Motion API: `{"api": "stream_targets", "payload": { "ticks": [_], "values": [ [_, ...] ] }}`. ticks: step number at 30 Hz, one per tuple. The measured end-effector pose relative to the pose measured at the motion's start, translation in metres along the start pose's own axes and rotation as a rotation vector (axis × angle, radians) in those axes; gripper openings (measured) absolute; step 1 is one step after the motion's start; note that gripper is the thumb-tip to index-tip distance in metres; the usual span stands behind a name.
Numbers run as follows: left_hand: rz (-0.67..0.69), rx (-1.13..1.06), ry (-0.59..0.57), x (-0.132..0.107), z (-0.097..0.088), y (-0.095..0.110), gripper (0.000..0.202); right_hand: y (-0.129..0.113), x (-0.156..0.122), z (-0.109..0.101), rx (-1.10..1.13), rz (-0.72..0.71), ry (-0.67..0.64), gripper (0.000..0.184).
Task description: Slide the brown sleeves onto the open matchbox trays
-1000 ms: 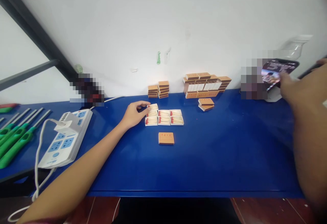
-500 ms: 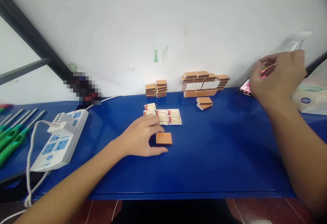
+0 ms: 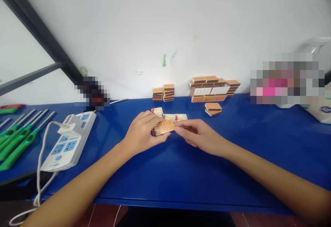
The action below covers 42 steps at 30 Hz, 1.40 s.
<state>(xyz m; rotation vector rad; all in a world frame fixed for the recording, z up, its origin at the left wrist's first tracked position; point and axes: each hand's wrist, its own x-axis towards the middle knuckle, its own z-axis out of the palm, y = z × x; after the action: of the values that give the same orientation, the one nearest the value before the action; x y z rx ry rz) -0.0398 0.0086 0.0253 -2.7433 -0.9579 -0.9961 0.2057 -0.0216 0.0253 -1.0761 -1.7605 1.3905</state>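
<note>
A matchbox (image 3: 167,126) with an orange printed sleeve is held just above the table, its tray slid partly out to the left so that red-tipped matches show. My left hand (image 3: 143,132) grips it by its long sides between thumb and fingers. At the right end, the thumb and fingers of my right hand (image 3: 200,134) are closed on the box's edge. Behind it lie open white trays of matches (image 3: 181,117), partly covered by my hands and the box.
Closed matchboxes stand in a small stack (image 3: 168,92) and a larger stack (image 3: 209,89) by the wall, with a loose pair (image 3: 213,108) in front. On the left are a power strip (image 3: 69,147), its white cable and several green lighters (image 3: 20,144). A blurred patch covers the right back.
My right hand has come from the far right to the matchbox. The box, earlier closed on the table beside my open left hand, is now lifted and slid partly open.
</note>
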Motion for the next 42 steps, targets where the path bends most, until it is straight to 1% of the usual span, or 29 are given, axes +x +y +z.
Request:
{"api": "stream_targets", "payload": {
  "ticks": [3, 6, 8, 11, 14, 16, 19, 20, 23, 25, 27, 29, 31, 33, 35, 37, 38, 39, 42],
  "values": [
    [-0.001, -0.020, -0.045, -0.002, 0.002, 0.001, 0.033, 0.003, -0.001, 0.004, 0.036, 0.031, -0.007, 0.040],
    [0.017, -0.036, -0.078, -0.004, 0.003, 0.003, 0.040, 0.005, 0.002, -0.001, 0.032, 0.039, 0.077, 0.039],
    [0.027, -0.033, -0.061, -0.004, 0.004, 0.004, 0.038, 0.006, 0.005, -0.008, 0.020, 0.030, 0.160, 0.039],
    [0.010, -0.055, -0.005, -0.003, 0.004, 0.005, 0.030, 0.007, 0.008, -0.024, 0.023, 0.010, 0.279, 0.037],
    [-0.034, -0.091, 0.029, -0.003, 0.004, 0.007, 0.022, 0.007, 0.010, -0.039, 0.046, 0.004, 0.344, 0.036],
    [-0.069, -0.100, 0.033, -0.003, 0.005, 0.009, 0.029, 0.005, 0.009, -0.043, 0.046, 0.015, 0.345, 0.036],
    [-0.105, -0.112, 0.028, -0.005, 0.008, 0.011, 0.049, 0.003, 0.007, -0.038, 0.029, 0.033, 0.274, 0.037],
    [-0.103, -0.120, 0.030, -0.005, 0.009, 0.012, 0.049, 0.003, 0.007, -0.035, 0.022, 0.033, 0.242, 0.037],
    [-0.076, -0.130, 0.043, -0.007, 0.011, 0.012, 0.036, 0.004, 0.005, -0.027, 0.015, 0.020, 0.189, 0.037],
    [-0.071, -0.117, 0.058, -0.007, 0.011, 0.011, 0.031, 0.005, 0.006, -0.026, 0.016, 0.017, 0.205, 0.037],
    [-0.078, -0.103, 0.081, -0.007, 0.011, 0.010, 0.031, 0.006, 0.008, -0.031, 0.028, 0.028, 0.251, 0.039],
    [-0.093, -0.091, 0.101, -0.006, 0.011, 0.009, 0.031, 0.005, 0.009, -0.041, 0.037, 0.041, 0.312, 0.041],
    [-0.101, -0.086, 0.099, -0.006, 0.010, 0.007, 0.031, 0.003, 0.009, -0.057, 0.031, 0.036, 0.393, 0.039],
    [-0.078, -0.098, 0.066, -0.006, 0.010, 0.007, 0.032, 0.002, 0.007, -0.079, 0.010, 0.013, 0.512, 0.036],
    [-0.019, -0.119, 0.010, -0.007, 0.011, 0.007, 0.032, 0.002, 0.003, -0.104, -0.035, 0.004, 0.638, 0.034],
    [0.048, -0.131, -0.041, -0.008, 0.013, 0.009, 0.033, 0.005, -0.001, -0.128, -0.141, 0.078, 0.745, 0.032],
    [0.075, -0.132, -0.055, -0.009, 0.013, 0.010, 0.033, 0.007, -0.002, -0.138, -0.217, 0.138, 0.789, 0.033],
    [0.095, -0.133, -0.064, -0.010, 0.014, 0.011, 0.033, 0.010, -0.004, -0.147, -0.288, 0.213, 0.804, 0.034],
    [0.124, -0.126, -0.059, -0.011, 0.014, 0.011, 0.033, 0.021, -0.004, -0.160, -0.464, 0.401, 0.735, 0.036]
  ]
}}
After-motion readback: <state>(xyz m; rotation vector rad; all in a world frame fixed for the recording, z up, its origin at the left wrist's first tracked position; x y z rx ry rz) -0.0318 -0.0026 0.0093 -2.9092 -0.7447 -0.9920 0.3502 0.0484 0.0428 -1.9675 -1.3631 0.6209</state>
